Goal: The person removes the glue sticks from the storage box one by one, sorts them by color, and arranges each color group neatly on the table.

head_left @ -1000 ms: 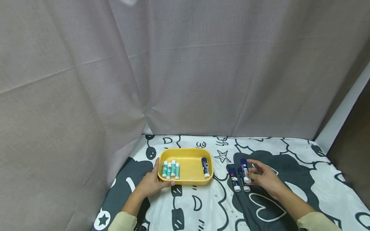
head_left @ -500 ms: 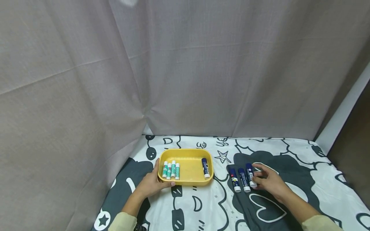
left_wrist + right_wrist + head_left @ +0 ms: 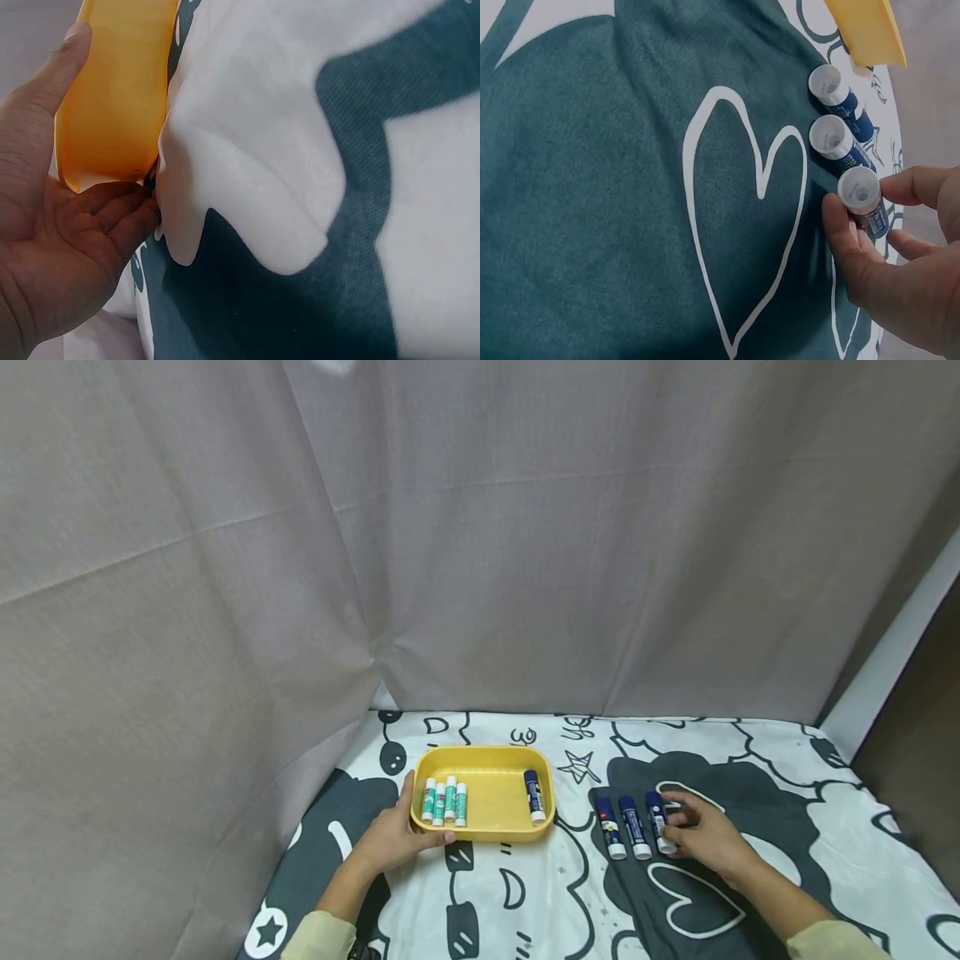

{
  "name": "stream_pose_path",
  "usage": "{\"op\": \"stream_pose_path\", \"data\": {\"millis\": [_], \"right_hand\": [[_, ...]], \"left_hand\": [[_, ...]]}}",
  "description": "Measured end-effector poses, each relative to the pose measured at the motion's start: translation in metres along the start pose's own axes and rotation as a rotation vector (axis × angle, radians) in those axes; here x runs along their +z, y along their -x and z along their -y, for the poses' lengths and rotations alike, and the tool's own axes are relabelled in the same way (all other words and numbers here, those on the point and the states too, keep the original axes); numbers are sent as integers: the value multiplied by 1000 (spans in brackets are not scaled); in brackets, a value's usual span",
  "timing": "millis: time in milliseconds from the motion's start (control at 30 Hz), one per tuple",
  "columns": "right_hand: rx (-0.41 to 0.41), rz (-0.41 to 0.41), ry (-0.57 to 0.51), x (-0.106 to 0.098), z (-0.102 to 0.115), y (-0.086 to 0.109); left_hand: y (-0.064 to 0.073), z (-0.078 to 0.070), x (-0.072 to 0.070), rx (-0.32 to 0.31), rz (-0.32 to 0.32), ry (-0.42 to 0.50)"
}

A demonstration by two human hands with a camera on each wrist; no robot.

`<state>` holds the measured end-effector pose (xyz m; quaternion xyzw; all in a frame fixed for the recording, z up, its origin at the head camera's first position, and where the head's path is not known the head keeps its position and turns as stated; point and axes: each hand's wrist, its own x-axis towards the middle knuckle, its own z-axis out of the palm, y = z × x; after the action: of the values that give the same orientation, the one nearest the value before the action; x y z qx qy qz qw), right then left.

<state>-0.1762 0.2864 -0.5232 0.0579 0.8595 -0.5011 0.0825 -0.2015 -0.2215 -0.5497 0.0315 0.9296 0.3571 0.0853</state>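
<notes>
My left hand (image 3: 396,833) holds the left end of a yellow tray (image 3: 491,762), thumb along its front wall; the left wrist view shows the fingers curled at the tray's (image 3: 116,97) base. Small green-and-white glue sticks (image 3: 444,802) lie at the tray's left, and one dark blue glue stick (image 3: 534,795) at its right. My right hand (image 3: 707,833) pinches a dark blue glue stick with a white base (image 3: 860,189) between thumb and fingers. It is rightmost in a row beside two similar glue sticks, the middle one (image 3: 634,828) and the left one (image 3: 610,828).
A white and dark grey patterned cloth (image 3: 517,893) covers the surface. Grey curtain fabric (image 3: 510,568) hangs behind and at the left. A dark brown panel (image 3: 915,727) stands at the right edge.
My right hand has carried the blue glue stick right and toward me, from over the middle glue stick to the row's right end. The left hand and tray have stayed in place.
</notes>
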Motion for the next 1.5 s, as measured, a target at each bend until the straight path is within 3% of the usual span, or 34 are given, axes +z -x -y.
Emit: {"op": "stream_pose_path", "data": {"millis": [467,933,1500], "right_hand": [[1,-16,187,2,-6,-5],[-100,-70,472,3,-5,-6],[-99,-89,455,3,-1,-5]], "left_hand": [[0,-1,-1,0,-1,5],[-1,1,0,-14,6,-2],[0,-1,0,-18,5,6]]}}
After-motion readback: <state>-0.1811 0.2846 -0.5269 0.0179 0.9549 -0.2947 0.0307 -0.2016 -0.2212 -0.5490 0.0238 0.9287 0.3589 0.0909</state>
